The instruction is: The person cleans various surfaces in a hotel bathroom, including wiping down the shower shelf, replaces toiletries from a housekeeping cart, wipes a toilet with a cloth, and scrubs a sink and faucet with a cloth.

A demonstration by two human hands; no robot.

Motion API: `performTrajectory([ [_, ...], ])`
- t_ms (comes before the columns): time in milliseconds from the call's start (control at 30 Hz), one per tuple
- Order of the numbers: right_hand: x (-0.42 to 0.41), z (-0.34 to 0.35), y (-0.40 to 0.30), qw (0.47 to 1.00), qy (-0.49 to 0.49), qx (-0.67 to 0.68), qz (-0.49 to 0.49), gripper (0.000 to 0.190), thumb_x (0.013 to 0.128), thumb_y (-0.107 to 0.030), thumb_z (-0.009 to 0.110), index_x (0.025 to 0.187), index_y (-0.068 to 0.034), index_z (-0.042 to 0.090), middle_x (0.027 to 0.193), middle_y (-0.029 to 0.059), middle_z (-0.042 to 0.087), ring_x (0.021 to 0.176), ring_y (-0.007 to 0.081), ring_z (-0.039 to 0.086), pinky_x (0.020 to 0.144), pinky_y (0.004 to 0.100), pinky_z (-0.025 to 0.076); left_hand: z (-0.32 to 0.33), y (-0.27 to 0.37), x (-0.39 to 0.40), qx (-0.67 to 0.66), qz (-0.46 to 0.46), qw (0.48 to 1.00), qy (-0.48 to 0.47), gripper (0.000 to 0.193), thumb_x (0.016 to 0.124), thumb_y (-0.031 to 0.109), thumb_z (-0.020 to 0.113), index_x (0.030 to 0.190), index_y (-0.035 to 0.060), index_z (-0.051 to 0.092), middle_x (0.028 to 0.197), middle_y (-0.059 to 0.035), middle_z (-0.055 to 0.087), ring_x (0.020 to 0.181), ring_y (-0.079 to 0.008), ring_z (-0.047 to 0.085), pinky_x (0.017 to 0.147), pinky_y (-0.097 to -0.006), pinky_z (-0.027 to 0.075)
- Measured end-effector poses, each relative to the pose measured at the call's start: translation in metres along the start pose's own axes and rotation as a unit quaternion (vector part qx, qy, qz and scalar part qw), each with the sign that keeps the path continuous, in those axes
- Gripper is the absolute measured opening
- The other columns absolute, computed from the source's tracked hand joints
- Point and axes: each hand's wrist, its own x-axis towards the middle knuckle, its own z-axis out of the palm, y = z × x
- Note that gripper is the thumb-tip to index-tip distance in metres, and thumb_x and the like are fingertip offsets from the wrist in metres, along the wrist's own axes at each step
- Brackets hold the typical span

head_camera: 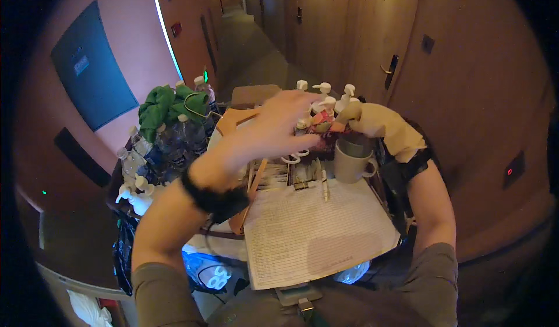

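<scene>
My left hand (277, 128) reaches across the cart, slightly blurred, its thumb apart from the fingers. Nothing shows in its grasp, and its fingertips are close to white pump bottles (324, 89). My right hand (384, 126) is covered by what looks like a beige glove. Its fingers point down at small colourful packets (325, 124); whether they grip anything is unclear. Just below stands a light mug (350, 165) with a dark container inside. Wooden hangers (233, 119) lie beneath my left forearm. Nearest my body is a printed table sheet (319, 235), with a white pen (324, 185) at its top edge.
Clear plastic bottles (179, 137) crowd the cart's left side, with a green cloth (159, 109) draped on top. More pump bottles (139, 198) stand front left. Wooden doors (349, 34) line the right of the corridor (244, 43). A black bag (124, 248) hangs low at the left.
</scene>
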Motion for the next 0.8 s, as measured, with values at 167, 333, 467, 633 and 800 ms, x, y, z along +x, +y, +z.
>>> performTrajectory([
  [167,-0.005,-0.031,-0.023,0.999,-0.031,0.033,0.014,0.027,0.085,-0.018,0.059,0.109,-0.011,0.068,0.100,0.0125,0.069,0.088,0.0237,0.065,0.078,0.0327,0.050,0.090,-0.029,0.046,-0.037,-0.103,0.987,-0.120,0.038,0.083,0.032,0.055,0.108,0.0043,0.061,0.117,-0.0180,0.059,0.116,-0.0375,0.050,0.097,-0.0488,0.038],
  [333,0.007,-0.059,0.010,0.969,0.148,0.158,0.122,0.039,0.086,-0.031,0.058,0.109,-0.001,0.066,0.103,0.0150,0.068,0.094,0.0258,0.065,0.085,0.0319,0.048,0.122,-0.037,0.035,0.077,-0.039,0.969,-0.231,0.045,0.089,0.038,0.038,0.106,0.0037,0.062,0.115,-0.0144,0.060,0.121,-0.0345,0.047,0.099,-0.0606,0.027],
  [467,0.036,-0.030,0.060,0.971,0.220,-0.041,0.086,0.050,0.086,-0.045,0.054,0.115,-0.006,0.063,0.111,0.0159,0.066,0.103,0.0327,0.062,0.088,0.0367,0.047,0.117,-0.029,0.039,0.023,-0.050,0.965,-0.258,0.040,0.091,0.036,0.041,0.107,0.0044,0.060,0.121,-0.0153,0.055,0.125,-0.0378,0.037,0.104,-0.0596,0.019],
  [633,0.061,-0.016,0.072,0.967,0.118,-0.046,0.222,0.038,0.083,-0.039,0.055,0.107,-0.012,0.065,0.107,0.0170,0.066,0.102,0.0359,0.061,0.087,0.0407,0.047,0.118,-0.032,0.035,0.006,-0.058,0.970,-0.238,0.038,0.092,0.035,0.041,0.109,0.0057,0.059,0.120,-0.0151,0.055,0.125,-0.0362,0.039,0.102,-0.0577,0.024],
  [800,0.031,-0.055,0.033,0.959,0.238,0.031,0.154,0.033,0.081,-0.035,0.057,0.103,-0.012,0.064,0.099,0.0128,0.068,0.093,0.0326,0.064,0.078,0.0402,0.049,0.124,-0.064,0.035,0.009,0.022,0.968,-0.251,0.031,0.093,0.032,0.045,0.113,0.0123,0.059,0.127,-0.0125,0.055,0.127,-0.0318,0.045,0.103,-0.0557,0.032],
])
